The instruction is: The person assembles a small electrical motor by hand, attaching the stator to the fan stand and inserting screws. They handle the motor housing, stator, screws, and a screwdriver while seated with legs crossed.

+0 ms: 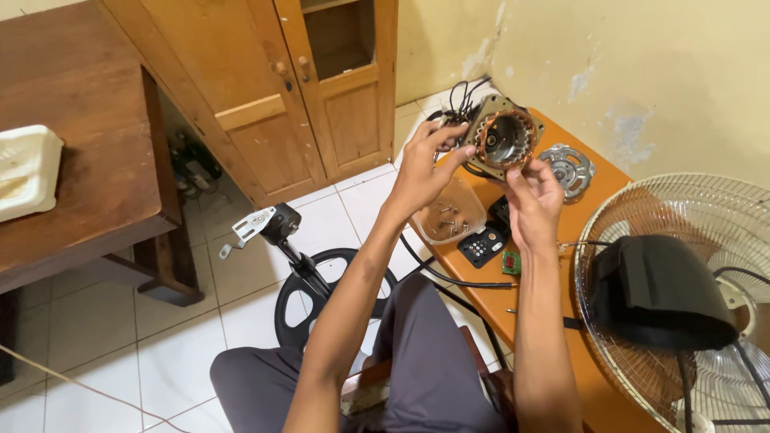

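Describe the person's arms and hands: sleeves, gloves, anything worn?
Both arms are bare from the elbow down, with no sleeves in view. The left hand and right hand wear no gloves; no watch, ring or band shows on wrists or fingers. Grey trousers cover the lap.

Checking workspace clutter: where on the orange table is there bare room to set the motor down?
Bare strip on the orange table, between the black control panel and the fan grille. Crowded around the screw tray and metal bracket, where both hands hold the motor.
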